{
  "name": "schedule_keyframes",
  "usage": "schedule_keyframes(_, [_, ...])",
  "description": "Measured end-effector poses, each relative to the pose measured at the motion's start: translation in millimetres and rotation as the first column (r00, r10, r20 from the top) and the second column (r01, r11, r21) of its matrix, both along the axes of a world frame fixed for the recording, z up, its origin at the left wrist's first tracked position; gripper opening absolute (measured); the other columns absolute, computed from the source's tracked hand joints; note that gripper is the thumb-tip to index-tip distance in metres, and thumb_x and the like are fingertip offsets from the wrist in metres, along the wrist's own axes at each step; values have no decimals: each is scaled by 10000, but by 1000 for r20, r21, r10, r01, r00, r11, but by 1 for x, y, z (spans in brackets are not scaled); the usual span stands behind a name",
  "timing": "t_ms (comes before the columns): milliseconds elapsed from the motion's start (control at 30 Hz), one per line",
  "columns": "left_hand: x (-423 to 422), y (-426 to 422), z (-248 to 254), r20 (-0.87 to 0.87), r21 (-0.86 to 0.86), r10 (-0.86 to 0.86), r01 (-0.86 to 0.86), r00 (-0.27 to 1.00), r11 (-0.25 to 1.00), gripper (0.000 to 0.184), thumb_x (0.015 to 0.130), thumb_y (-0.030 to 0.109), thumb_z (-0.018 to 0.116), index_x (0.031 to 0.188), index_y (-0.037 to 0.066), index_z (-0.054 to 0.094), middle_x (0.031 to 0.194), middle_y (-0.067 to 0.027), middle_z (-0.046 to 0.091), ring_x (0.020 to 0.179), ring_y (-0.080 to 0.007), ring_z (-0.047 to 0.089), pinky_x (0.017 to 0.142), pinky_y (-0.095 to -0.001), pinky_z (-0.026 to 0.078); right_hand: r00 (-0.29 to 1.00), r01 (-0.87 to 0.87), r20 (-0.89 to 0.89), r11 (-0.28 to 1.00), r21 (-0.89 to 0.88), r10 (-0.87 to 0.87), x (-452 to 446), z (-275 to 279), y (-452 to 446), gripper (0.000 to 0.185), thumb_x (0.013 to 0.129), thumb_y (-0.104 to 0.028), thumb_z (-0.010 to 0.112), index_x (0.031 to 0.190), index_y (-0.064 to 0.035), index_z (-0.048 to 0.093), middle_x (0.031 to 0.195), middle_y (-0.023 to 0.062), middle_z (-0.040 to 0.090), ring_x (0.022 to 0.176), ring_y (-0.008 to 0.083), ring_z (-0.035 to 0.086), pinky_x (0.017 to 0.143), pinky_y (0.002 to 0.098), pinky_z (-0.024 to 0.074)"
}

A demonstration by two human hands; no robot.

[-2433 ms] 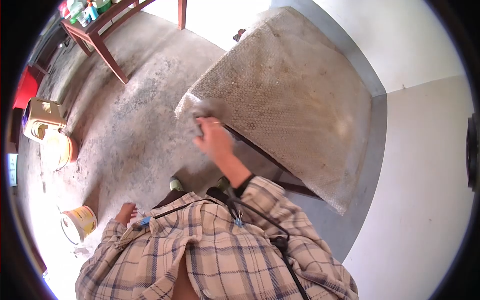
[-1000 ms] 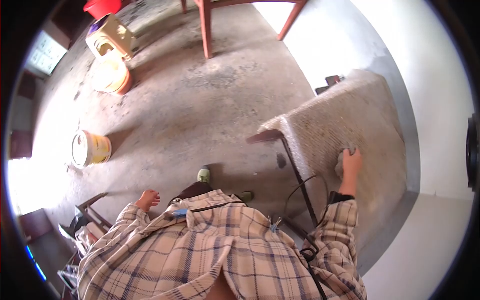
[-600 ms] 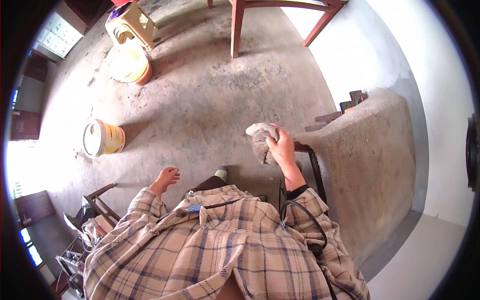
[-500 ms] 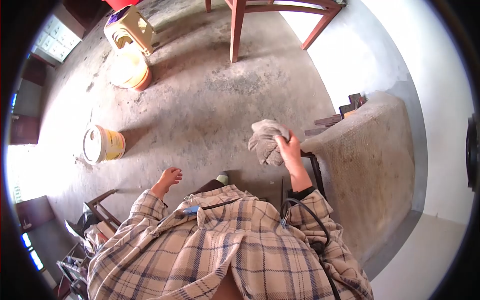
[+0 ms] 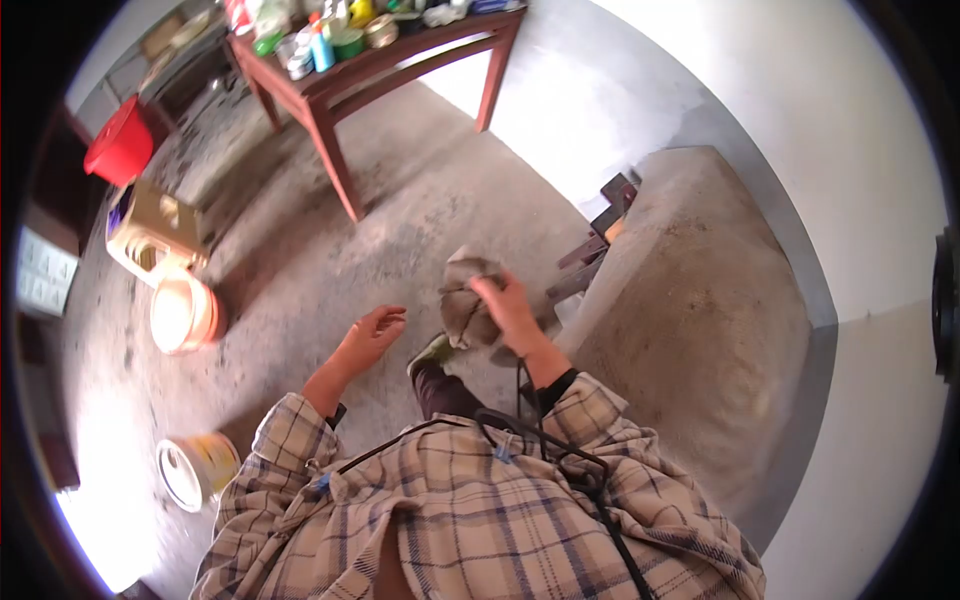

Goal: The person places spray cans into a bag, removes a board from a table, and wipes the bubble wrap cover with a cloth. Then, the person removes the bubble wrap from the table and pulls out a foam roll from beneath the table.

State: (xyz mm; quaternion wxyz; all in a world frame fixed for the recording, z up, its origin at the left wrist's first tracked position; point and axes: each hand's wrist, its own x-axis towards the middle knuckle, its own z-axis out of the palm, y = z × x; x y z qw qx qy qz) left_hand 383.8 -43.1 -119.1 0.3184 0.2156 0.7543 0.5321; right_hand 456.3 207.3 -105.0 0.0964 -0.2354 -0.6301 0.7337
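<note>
A bunched grey-brown cloth [image 5: 466,300] hangs in front of me, above the floor. My right hand [image 5: 503,305] is closed around its right side, thumb on top. To the left of the cloth, and apart from it, is my left hand [image 5: 372,335]. Its fingers are loosely bent and a little spread, with nothing in them. Below the cloth one shoe [image 5: 432,352] and a dark trouser leg show on the concrete floor.
Ahead stands a reddish wooden table [image 5: 325,130] crowded with bottles and jars. Leftward are a red tub [image 5: 120,142], a beige stool [image 5: 155,232], an orange bucket [image 5: 186,312] and a white bucket [image 5: 197,468]. A covered bulky object [image 5: 690,330] lines the right wall.
The view has swung toward the right, with the table's top and its bottles now showing. The cloth, still in my right hand, is closer to my left hand. A step forward shows in my leg.
</note>
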Motion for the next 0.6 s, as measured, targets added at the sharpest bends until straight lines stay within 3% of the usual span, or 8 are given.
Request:
schedule_keyframes(100, [-42, 53, 36, -39, 17, -93, 94, 995, 995, 664, 808, 245, 668, 1342, 60, 319, 1278, -147, 450, 1151, -224, 464, 889, -320, 437, 998, 6, 49, 926, 376, -27, -48, -8, -10, 366, 815, -234, 612, 1095, -1, 577, 902, 93, 650, 836, 179, 607, 751, 303, 475])
schedule_keyframes(167, [-65, 76, 49, -44, -35, -163, 161, 986, 986, 794, 793, 228, 687, 1407, 78, 205, 1356, -148, 365, 1212, -224, 412, 919, -313, 418, 1000, -20, 17, 954, 299, 15, -77, 15, -10, 406, 836, -258, 590, 1145, 1, 544, 954, 116, 640, 886, 203, 601, 778, 305, 467])
schedule_keyframes(233, [-92, 94, 63, 312, 186, -140, 84, 940, 979, 976, 737, 233, 744, 1431, 102, 71, 1367, -122, 324, 1245, -242, 361, 978, -348, 366, 998, -58, 7, 971, 233, 58, -104, 32, -15, 447, 856, -283, 568, 1194, 3, 511, 1005, 140, 629, 936, 226, 595, 805, 307, 459])
schedule_keyframes(333, [-146, 125, 66, 436, 242, -172, 69, 883, 968, 919, 716, 178, 752, 1400, 99, 143, 1303, -97, 385, 1200, -230, 409, 986, -353, 358, 994, -25, -100, 985, 168, 42, -151, 23, 2, 592, 911, -416, 455, 1341, -25, 343, 1256, 178, 478, 1126, 251, 489, 886, 301, 417])
schedule_keyframes(433, [-179, 155, 75, 509, 295, -183, 29, 841, 955, 709, 732, 131, 696, 1322, 98, 304, 1193, -81, 489, 1105, -224, 495, 933, -359, 420, 993, -8, -116, 1000, 14, 10, -171, 36, 37, 587, 921, -412, 437, 1360, -41, 316, 1242, 171, 483, 1079, 229, 519, 856, 307, 444])
schedule_keyframes(467, [-191, 165, 74, 596, 313, -201, 6, 777, 950, 633, 737, 116, 661, 1291, 89, 355, 1151, -84, 520, 1070, -229, 521, 915, -362, 437, 998, -37, -66, 941, -337, 15, -165, 76, 50, 587, 918, -387, 463, 1373, -57, 293, 1213, 151, 498, 1027, 185, 541, 810, 308, 475])
schedule_keyframes(533, [-213, 189, 68, 707, 357, -228, -60, 669, 932, 467, 749, 105, 568, 1203, 54, 470, 1070, -98, 579, 990, -251, 574, 874, -385, 472, 998, 1, -54, 964, -267, -16, -172, 69, 72, 558, 913, -355, 486, 1354, -55, 321, 1177, 141, 522, 983, 168, 559, 771, 298, 488])
schedule_keyframes(600, [-235, 214, 54, 776, 354, -246, -78, 581, 932, 458, 759, 123, 559, 1202, 44, 471, 1103, -114, 568, 1014, -267, 566, 891, -401, 465, 997, 52, -48, 978, -200, -63, -172, 51, 97, 530, 908, -323, 509, 1336, -53, 350, 1140, 130, 545, 938, 152, 576, 731, 287, 501])
